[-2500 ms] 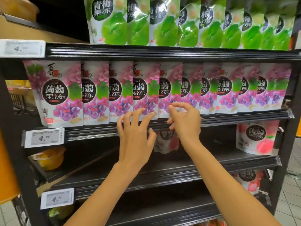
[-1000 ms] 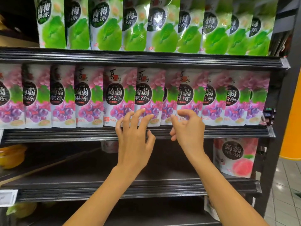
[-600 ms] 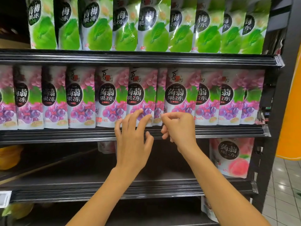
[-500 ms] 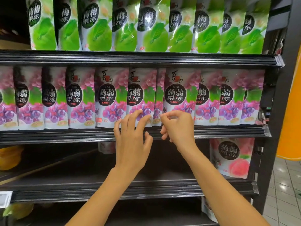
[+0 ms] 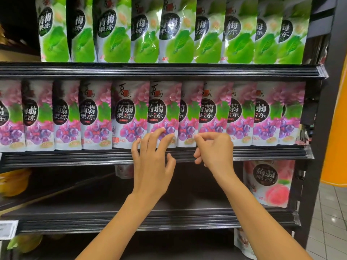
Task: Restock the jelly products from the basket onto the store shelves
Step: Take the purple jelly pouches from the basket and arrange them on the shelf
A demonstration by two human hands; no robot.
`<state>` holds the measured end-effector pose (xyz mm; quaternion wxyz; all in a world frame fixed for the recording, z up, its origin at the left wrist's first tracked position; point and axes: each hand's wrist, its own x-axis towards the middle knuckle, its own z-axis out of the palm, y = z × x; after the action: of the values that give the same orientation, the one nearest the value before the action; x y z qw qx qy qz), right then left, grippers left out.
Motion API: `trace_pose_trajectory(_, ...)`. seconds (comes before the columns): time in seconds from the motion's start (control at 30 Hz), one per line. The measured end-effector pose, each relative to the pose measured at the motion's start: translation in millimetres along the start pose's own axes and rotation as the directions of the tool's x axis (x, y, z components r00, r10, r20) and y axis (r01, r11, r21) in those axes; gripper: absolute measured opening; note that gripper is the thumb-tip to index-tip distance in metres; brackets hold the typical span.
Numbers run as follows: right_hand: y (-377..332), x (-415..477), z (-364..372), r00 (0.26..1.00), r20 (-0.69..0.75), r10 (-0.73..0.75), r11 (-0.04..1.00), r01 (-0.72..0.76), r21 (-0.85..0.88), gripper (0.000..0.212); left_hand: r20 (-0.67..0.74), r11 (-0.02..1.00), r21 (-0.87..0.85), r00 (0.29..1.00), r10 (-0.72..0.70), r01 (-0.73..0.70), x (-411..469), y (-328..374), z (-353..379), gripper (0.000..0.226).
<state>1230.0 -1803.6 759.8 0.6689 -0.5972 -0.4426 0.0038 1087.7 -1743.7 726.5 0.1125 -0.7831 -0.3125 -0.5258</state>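
Observation:
Purple grape jelly pouches [image 5: 129, 115] stand in a row on the middle shelf [image 5: 75, 158]. My left hand [image 5: 153, 162] reaches up with spread, fairly straight fingers whose tips touch the bottom of one grape pouch [image 5: 163, 109]. My right hand [image 5: 216, 151] is beside it with curled fingers. Its index tip touches the lower corner of a partly covered grape pouch [image 5: 188, 117], and its thumb sits in front of the shelf rail. I see no pinch. The basket is out of view.
Green plum jelly pouches [image 5: 178, 34] fill the top shelf. A peach jelly pouch [image 5: 268, 182] stands at the right of the dark lower shelf [image 5: 93, 218], another pouch [image 5: 125, 170] at its back. Yellow cups [image 5: 13, 182] sit far left. An orange pillar [image 5: 336, 128] borders the rack.
The view has slid right along the shelf. My right hand has shifted slightly right, and the partly covered grape pouch beside it shows more of its front. My left hand has stayed put.

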Motion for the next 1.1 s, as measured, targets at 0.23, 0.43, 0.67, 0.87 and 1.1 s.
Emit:
trace_pose_trajectory(0.23, 11, -2, -17, 0.981, -0.172, -0.092, 0.994, 0.1, 0.038, 0.005, 0.013, 0.998, -0.038, 0.999, 0.041, -0.041, 2, 26, 7, 0.049)
trace_pose_trajectory(0.43, 26, 0, -43, 0.98, -0.198, -0.001, 0.998, 0.014, 0.064, 0.011, 0.056, 0.996, -0.057, 0.996, 0.073, -0.07, 7, 48, 22, 0.05)
trace_pose_trajectory(0.67, 31, 13, -65, 0.993, -0.098, 0.061, 0.997, -0.056, 0.053, 0.015, 0.061, 0.996, -0.035, 0.995, 0.08, -0.078, 5, 65, 39, 0.047)
trace_pose_trajectory(0.87, 36, 17, -79, 0.994, -0.11, 0.024, 1.0, -0.022, 0.02, 0.012, 0.05, 0.995, -0.042, 0.995, 0.089, -0.087, 3, 75, 46, 0.046)
trace_pose_trajectory(1.1, 52, 22, -107, 0.961, -0.275, -0.016, 1.0, 0.01, -0.024, 0.017, 0.05, 0.985, -0.113, 0.99, 0.134, -0.127, 7, 90, 49, 0.048)
